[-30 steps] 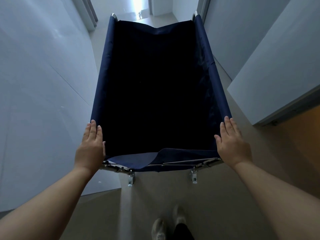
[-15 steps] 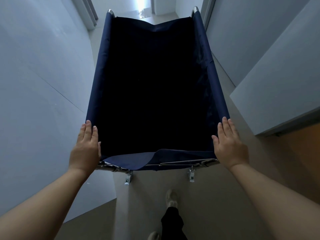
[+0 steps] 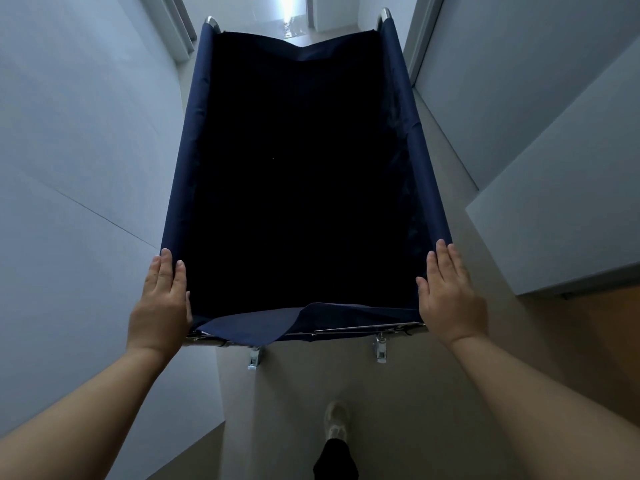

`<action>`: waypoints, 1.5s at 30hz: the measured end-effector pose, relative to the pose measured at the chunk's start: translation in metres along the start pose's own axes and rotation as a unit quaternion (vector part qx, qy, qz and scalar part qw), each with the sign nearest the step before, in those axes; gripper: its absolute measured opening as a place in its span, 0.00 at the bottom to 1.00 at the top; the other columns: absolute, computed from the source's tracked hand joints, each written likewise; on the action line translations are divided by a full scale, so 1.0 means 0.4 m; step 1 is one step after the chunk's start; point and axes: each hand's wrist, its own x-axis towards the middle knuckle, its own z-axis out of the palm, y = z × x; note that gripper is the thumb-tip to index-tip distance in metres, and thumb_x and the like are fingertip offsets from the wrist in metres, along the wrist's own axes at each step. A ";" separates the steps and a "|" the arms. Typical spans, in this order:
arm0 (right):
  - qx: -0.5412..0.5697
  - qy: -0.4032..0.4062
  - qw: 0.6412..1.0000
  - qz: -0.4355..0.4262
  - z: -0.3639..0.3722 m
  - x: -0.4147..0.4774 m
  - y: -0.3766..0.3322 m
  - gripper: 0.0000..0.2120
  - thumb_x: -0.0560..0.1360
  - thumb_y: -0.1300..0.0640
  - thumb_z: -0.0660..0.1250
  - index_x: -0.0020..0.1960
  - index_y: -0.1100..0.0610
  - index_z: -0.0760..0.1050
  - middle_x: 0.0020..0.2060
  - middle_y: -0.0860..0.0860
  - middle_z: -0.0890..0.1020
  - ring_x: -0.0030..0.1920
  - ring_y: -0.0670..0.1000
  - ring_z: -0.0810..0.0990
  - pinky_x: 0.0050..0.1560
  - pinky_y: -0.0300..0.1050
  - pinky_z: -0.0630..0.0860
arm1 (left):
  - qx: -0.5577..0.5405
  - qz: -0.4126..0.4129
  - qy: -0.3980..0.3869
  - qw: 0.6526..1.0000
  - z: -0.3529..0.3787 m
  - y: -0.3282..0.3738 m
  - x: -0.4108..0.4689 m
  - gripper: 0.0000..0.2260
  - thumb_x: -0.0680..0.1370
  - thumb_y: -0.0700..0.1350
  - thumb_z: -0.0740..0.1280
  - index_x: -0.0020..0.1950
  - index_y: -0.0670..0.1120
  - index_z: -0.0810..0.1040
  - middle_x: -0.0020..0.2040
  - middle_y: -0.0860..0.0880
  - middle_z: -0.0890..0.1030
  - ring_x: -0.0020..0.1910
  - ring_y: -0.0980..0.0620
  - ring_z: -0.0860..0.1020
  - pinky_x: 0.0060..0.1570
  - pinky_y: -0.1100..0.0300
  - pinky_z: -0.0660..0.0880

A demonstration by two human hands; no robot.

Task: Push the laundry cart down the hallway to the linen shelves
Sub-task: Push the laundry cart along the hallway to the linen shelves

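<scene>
Laundry cart (image 3: 426,161) sat mid-hallway, navy fabric liner, interior too dark to read. Left hand (image 3: 160,306) lay flat on the near-left corner of the rim, fingers extended and together, palm down, not wrapped around anything. Right hand (image 3: 450,294) mirrored it on the near-right corner, also flat and open, thumb on the inner edge of the fabric. Metal frame bar (image 3: 363,330) showed under the near fabric edge, two casters (image 3: 380,351) below it. Cart ran close to the left wall (image 3: 79,150); a bit more floor (image 3: 294,393) showed on the right side. One light shoe (image 3: 336,424) was on the floor behind the cart. Bright opening (image 3: 291,12) at the far end of the hallway.
</scene>
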 end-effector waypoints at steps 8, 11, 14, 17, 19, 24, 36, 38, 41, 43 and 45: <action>0.002 0.007 1.000 -0.019 0.011 0.152 0.034 0.24 0.81 0.50 0.53 0.70 0.64 0.69 0.73 0.60 0.68 0.75 0.58 0.63 0.62 0.56 0.75 | -0.005 -0.032 -0.016 0.999 -0.017 0.030 0.125 0.28 0.70 0.29 0.67 0.71 0.33 0.67 0.75 0.34 0.61 0.74 0.33 0.61 0.54 0.35 0.74; -0.001 0.012 1.000 -0.028 0.013 0.200 0.046 0.25 0.81 0.50 0.53 0.70 0.65 0.69 0.73 0.61 0.68 0.75 0.59 0.63 0.65 0.56 0.72 | -0.005 -0.038 -0.012 0.999 -0.018 0.043 0.158 0.28 0.70 0.28 0.66 0.70 0.33 0.67 0.75 0.34 0.61 0.74 0.33 0.61 0.54 0.36 0.74; -0.005 0.014 0.999 -0.037 0.018 0.240 0.054 0.25 0.81 0.51 0.53 0.70 0.66 0.69 0.73 0.62 0.68 0.76 0.59 0.62 0.67 0.56 0.70 | -0.010 -0.046 -0.010 0.999 -0.017 0.053 0.180 0.29 0.69 0.28 0.67 0.70 0.34 0.67 0.75 0.34 0.62 0.74 0.33 0.61 0.53 0.36 0.75; -0.004 0.016 0.999 -0.040 0.020 0.277 0.054 0.25 0.80 0.51 0.54 0.69 0.66 0.70 0.72 0.62 0.68 0.75 0.60 0.63 0.66 0.57 0.71 | -0.010 -0.055 -0.011 0.998 -0.017 0.055 0.203 0.30 0.68 0.27 0.67 0.70 0.34 0.67 0.75 0.34 0.62 0.73 0.33 0.62 0.53 0.37 0.75; -0.002 0.018 0.999 -0.044 0.022 0.307 0.056 0.25 0.80 0.51 0.54 0.69 0.67 0.71 0.72 0.62 0.69 0.74 0.60 0.64 0.65 0.58 0.73 | -0.010 -0.058 -0.011 0.998 -0.014 0.057 0.225 0.30 0.68 0.28 0.67 0.70 0.34 0.67 0.75 0.34 0.62 0.73 0.34 0.62 0.54 0.38 0.75; -0.002 0.029 0.998 -0.059 0.032 0.391 0.060 0.24 0.80 0.52 0.54 0.67 0.68 0.72 0.71 0.63 0.70 0.73 0.61 0.66 0.65 0.58 0.73 | -0.011 -0.069 -0.004 0.998 -0.014 0.056 0.286 0.29 0.68 0.27 0.66 0.69 0.34 0.69 0.74 0.34 0.63 0.73 0.34 0.63 0.52 0.37 0.76; 0.005 0.021 0.998 -0.064 0.063 0.606 0.058 0.24 0.80 0.52 0.54 0.68 0.67 0.72 0.71 0.62 0.70 0.74 0.60 0.66 0.63 0.56 0.75 | -0.008 -0.071 0.004 0.997 -0.011 0.029 0.472 0.27 0.68 0.27 0.65 0.68 0.34 0.71 0.74 0.34 0.63 0.73 0.33 0.63 0.51 0.36 0.77; 0.003 0.021 0.998 -0.066 0.068 0.639 0.053 0.24 0.80 0.52 0.54 0.68 0.67 0.72 0.71 0.62 0.70 0.74 0.60 0.66 0.64 0.56 0.74 | -0.009 -0.069 0.006 0.998 -0.010 0.018 0.510 0.26 0.68 0.27 0.65 0.67 0.34 0.72 0.74 0.33 0.64 0.73 0.33 0.63 0.51 0.36 0.77; 0.002 0.019 0.998 -0.067 0.074 0.698 0.052 0.24 0.80 0.52 0.54 0.68 0.67 0.71 0.71 0.62 0.70 0.74 0.60 0.65 0.66 0.56 0.72 | -0.012 -0.066 0.013 0.998 -0.006 0.008 0.574 0.26 0.68 0.27 0.65 0.67 0.34 0.72 0.74 0.33 0.64 0.72 0.32 0.63 0.51 0.35 0.76; 0.002 0.018 0.998 -0.062 0.077 0.741 0.049 0.24 0.80 0.52 0.55 0.68 0.67 0.72 0.71 0.62 0.70 0.74 0.60 0.65 0.65 0.55 0.72 | -0.010 -0.064 0.019 0.998 -0.005 0.003 0.619 0.26 0.68 0.27 0.65 0.67 0.34 0.72 0.73 0.33 0.64 0.72 0.32 0.64 0.53 0.35 0.76; -0.007 0.014 0.998 -0.063 0.080 0.782 0.046 0.24 0.80 0.52 0.54 0.67 0.67 0.72 0.71 0.62 0.70 0.74 0.60 0.66 0.66 0.55 0.71 | -0.012 -0.060 0.024 0.998 -0.004 -0.003 0.662 0.26 0.68 0.26 0.65 0.67 0.34 0.72 0.73 0.33 0.64 0.71 0.31 0.64 0.53 0.36 0.76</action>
